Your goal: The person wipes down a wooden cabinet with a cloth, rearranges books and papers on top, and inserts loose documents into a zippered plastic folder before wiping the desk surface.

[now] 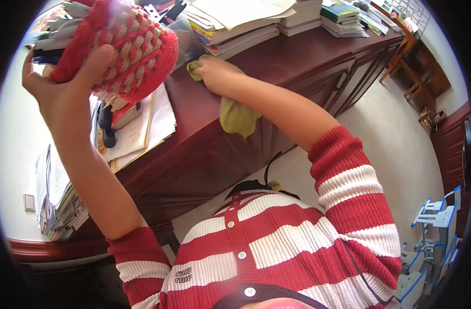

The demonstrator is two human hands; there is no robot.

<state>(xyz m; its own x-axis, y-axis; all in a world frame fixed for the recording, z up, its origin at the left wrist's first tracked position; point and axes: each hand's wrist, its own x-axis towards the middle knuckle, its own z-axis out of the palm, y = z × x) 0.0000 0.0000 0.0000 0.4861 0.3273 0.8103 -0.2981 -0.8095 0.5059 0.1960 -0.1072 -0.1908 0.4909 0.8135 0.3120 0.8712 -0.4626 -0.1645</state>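
Note:
At the upper left, my left hand (pixel 70 95) is wrapped round a red and beige knitted holder (pixel 135 54), raised above the papers and tilted. Pens and other slim items stick out of its open end, toward the left. My right hand (pixel 215 73) presses a green cloth (pixel 238 116) onto the dark red cabinet top (pixel 194 105), near the stacked books. Part of the cloth hangs down over the cabinet's front edge, below my right wrist.
Stacked books and papers (pixel 235 31) line the back of the cabinet. Loose papers (pixel 137 136) and a black and red object (pixel 119 118) lie below the holder. Another paper pile (pixel 60 195) stands at left. A metal step ladder (pixel 431 232) is at lower right.

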